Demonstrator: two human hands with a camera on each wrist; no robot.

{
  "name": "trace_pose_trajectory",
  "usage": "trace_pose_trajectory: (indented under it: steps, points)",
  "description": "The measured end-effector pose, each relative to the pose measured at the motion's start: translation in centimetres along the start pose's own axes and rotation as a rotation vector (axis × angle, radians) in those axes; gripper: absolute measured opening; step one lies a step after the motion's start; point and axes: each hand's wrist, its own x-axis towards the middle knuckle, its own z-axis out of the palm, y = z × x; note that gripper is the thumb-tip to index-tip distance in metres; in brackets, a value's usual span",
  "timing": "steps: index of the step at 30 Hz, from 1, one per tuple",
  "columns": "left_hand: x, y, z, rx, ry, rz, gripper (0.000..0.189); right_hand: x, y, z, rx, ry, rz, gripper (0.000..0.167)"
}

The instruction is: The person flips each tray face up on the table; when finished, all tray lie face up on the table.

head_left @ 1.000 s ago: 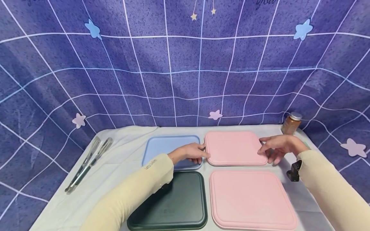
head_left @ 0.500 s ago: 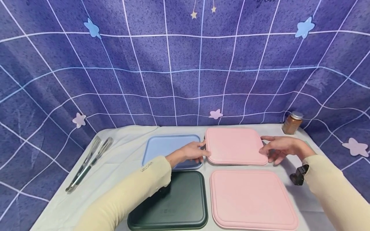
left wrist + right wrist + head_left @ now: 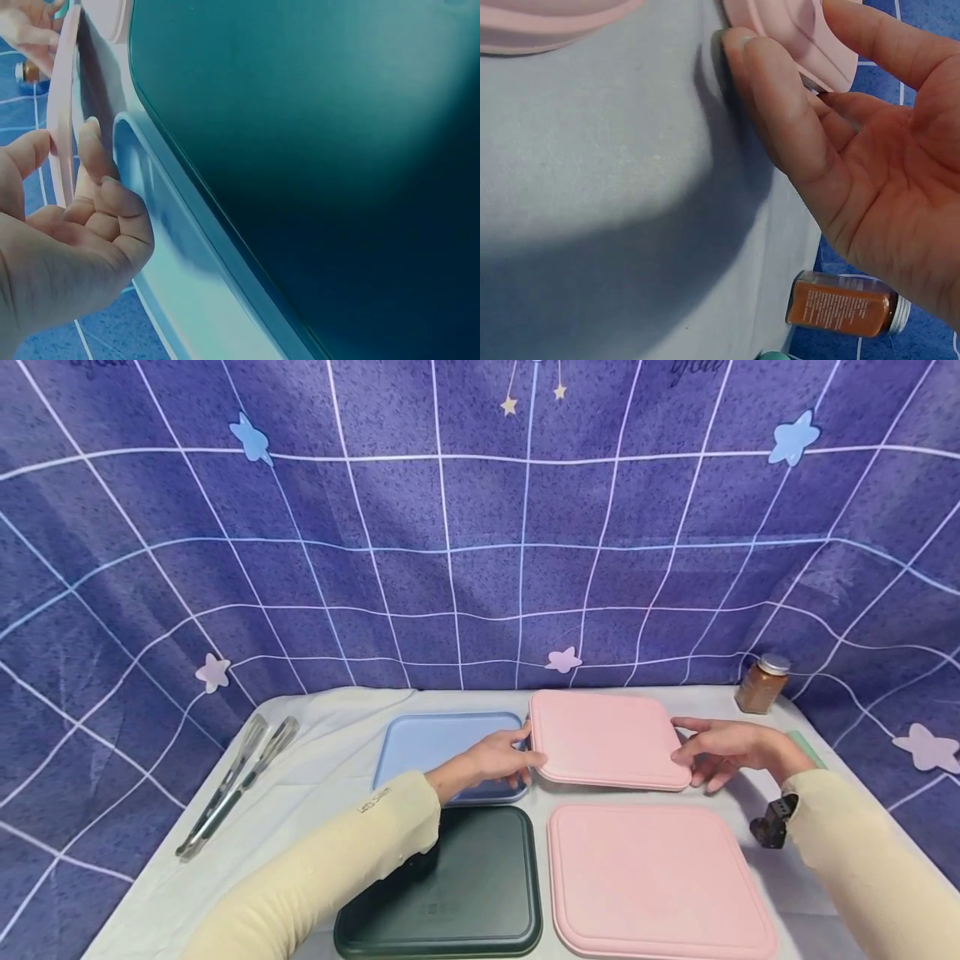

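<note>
Now, far left, metal tongs [image 3: 238,789] lie on the white cloth [image 3: 322,727]; next, the dark green tray [image 3: 468,889], the blue tray [image 3: 423,743] just behind. Here's the left hand [image 3: 495,757], pinching the left edge of the rear pink tray [image 3: 607,739], held askew behind the front pink tray [image 3: 660,881]; the right hand [image 3: 723,752] pinches the opposite edge, near the brown jar [image 3: 762,687].
</note>
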Motion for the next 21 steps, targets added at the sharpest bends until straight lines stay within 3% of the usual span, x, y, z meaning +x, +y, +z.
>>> trace_pose_trajectory:
  steps: [9, 21]
  points:
    - [-0.3, -0.17, 0.07, -0.061, -0.001, 0.038, 0.082, 0.19, 0.08, 0.04, 0.009, -0.038, -0.002, 0.095]
    - [-0.98, 0.08, 0.5, -0.15, 0.014, 0.036, 0.083, 0.19, -0.2, 0.22, 0.036, -0.074, 0.022, 0.094]
